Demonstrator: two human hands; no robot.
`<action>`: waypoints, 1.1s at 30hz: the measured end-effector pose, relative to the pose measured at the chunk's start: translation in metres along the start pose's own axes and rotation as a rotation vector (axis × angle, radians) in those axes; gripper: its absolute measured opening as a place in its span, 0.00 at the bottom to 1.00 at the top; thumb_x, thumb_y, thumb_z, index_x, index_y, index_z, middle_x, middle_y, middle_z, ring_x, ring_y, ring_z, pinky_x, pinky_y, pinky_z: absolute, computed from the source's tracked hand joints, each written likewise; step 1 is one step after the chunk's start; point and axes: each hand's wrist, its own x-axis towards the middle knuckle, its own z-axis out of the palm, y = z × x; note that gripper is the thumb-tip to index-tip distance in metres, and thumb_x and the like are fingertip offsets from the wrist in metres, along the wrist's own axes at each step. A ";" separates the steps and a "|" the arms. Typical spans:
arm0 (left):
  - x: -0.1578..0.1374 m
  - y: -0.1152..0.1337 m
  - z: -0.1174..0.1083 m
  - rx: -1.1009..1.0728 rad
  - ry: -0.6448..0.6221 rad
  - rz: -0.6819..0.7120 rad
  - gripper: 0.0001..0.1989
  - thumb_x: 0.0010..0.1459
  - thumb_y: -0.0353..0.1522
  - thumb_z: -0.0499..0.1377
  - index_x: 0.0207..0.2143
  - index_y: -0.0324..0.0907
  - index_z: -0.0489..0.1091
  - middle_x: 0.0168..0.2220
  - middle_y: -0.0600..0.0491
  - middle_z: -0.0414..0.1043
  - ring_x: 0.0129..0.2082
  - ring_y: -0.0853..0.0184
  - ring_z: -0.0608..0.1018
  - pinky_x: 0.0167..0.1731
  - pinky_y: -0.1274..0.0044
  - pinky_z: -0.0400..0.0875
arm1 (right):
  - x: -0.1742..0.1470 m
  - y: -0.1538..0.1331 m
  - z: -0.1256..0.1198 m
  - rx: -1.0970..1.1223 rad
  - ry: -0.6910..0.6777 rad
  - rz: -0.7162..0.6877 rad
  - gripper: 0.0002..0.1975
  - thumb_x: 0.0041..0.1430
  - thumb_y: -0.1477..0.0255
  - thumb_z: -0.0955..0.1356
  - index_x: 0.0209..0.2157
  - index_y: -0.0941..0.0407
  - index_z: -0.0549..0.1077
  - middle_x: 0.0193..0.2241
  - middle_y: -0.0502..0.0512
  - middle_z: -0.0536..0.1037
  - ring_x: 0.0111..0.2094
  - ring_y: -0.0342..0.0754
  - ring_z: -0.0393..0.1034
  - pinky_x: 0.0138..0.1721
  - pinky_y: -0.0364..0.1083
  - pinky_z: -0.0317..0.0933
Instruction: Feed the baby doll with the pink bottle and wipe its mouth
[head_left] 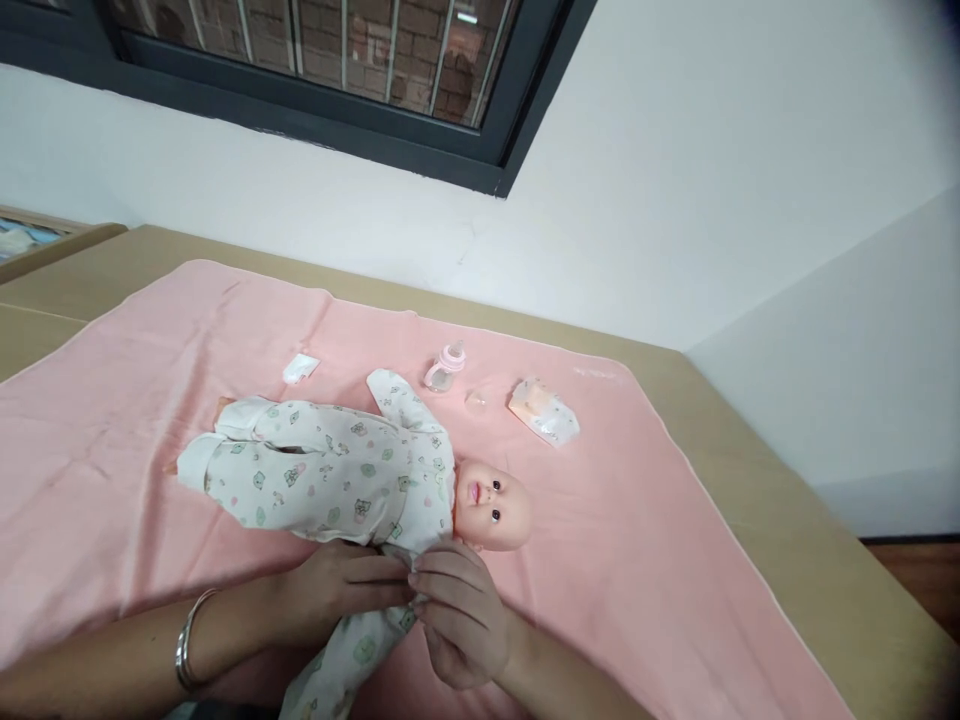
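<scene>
A baby doll (491,505) lies on its back on a pink mat (637,580), its head toward the right. White printed pants (285,475) and a matching white top (420,470) cover it. The far sleeve points up and away, while the near part of the top (367,640) stretches toward me. My left hand (341,590), below a silver bangle (191,640), has its fingers closed on the cloth by the doll's near side. Beside the doll's neck, my right hand (461,605) pinches the same cloth, fingertips meeting those of my left. What lies under the fingers is hidden.
Beyond the doll stand a small baby bottle (445,367) and a clear cap (476,401). A wipes-like packet (545,412) lies to the right, a small white packet (301,369) to the left. The wooden table edge (720,440) runs along a white wall (675,200) under a dark window frame (495,150).
</scene>
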 end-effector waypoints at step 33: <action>-0.004 -0.018 0.020 -0.032 0.392 -0.014 0.16 0.61 0.20 0.55 0.44 0.44 0.78 0.40 0.50 0.89 0.38 0.63 0.91 0.41 0.78 0.85 | 0.020 0.252 -0.052 -0.150 -0.203 1.201 0.34 0.43 0.63 0.78 0.54 0.59 0.82 0.58 0.68 0.83 0.56 0.63 0.79 0.63 0.61 0.71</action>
